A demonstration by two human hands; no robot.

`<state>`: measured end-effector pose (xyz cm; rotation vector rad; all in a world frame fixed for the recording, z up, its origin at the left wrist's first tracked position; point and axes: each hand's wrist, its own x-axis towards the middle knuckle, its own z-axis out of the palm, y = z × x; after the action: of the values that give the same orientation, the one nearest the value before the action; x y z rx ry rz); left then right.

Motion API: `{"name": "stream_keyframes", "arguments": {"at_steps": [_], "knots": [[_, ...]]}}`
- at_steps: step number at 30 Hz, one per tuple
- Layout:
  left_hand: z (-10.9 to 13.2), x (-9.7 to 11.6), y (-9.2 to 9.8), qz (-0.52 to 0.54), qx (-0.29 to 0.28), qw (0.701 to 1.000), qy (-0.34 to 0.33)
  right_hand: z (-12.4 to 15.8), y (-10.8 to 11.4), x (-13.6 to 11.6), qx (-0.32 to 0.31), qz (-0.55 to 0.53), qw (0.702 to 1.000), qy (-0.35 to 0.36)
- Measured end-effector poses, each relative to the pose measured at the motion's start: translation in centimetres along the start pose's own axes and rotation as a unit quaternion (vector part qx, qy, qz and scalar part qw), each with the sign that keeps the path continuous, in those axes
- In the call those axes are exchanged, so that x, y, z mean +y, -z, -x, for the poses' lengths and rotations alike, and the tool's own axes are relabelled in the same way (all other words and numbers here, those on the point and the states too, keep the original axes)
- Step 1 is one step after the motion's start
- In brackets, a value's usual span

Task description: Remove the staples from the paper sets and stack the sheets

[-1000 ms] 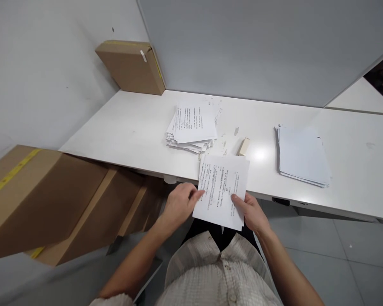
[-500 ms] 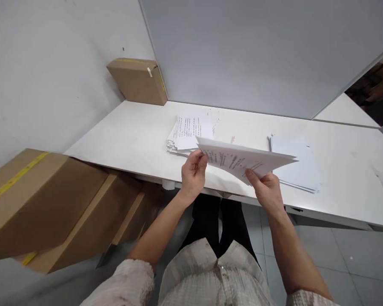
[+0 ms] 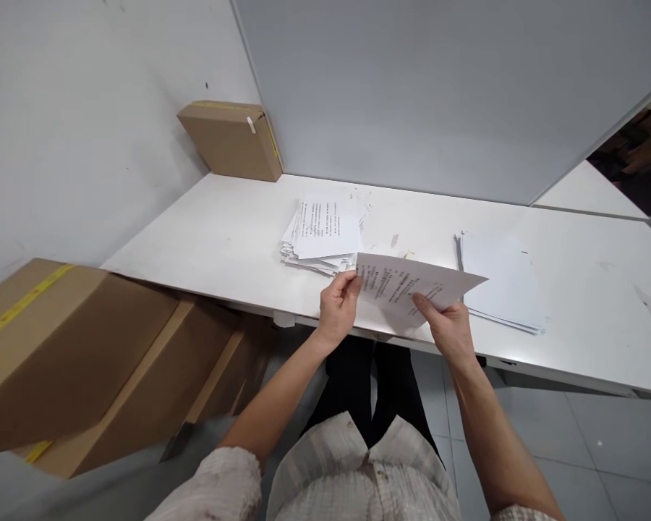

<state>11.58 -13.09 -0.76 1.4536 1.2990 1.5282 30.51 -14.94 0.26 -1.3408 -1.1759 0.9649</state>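
Note:
Printed paper sheets point(image 3: 398, 282) are held tilted above the front edge of the table, their text side towards me; how many there are I cannot tell. My left hand point(image 3: 338, 307) pinches their left edge between thumb and fingers. On the right side my right hand point(image 3: 449, 329) grips them, its thumb on the printed face and its fingers hidden behind. Beyond my left hand lies an uneven stack of printed papers point(image 3: 328, 228) on the table. To the right of my right hand rests a neater pile of mostly blank-faced sheets point(image 3: 502, 278).
The white table point(image 3: 195, 235) runs along a grey panel point(image 3: 412, 94). A closed cardboard box point(image 3: 233, 141) stands in its far left corner. Larger cardboard boxes point(image 3: 76, 347) are stacked below at the left. Small scraps point(image 3: 395, 239) lie near the table's middle.
The held sheets have swung from nearly edge-on to a steeper tilt, showing more of the printed face. Their left edge has moved slightly right and down, along with my left hand.

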Motion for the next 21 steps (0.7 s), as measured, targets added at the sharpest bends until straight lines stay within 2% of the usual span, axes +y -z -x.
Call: {"name": "stream_keyframes", "arguments": {"at_steps": [14,17,21], "knots": [[0.4,1.4,0.1,0.043,-0.056,0.996,0.062,1.1,1.3,0.3,0.019,0.021,0.999,-0.035],[1.1,1.3,0.5,0.05,-0.098,0.986,0.125,2.3,2.0,1.1,0.029,0.01,0.997,-0.074],[3.3,-1.0,0.6,0.062,-0.159,0.955,0.244,5.0,2.5,4.2,0.004,-0.024,0.98,-0.197]]}}
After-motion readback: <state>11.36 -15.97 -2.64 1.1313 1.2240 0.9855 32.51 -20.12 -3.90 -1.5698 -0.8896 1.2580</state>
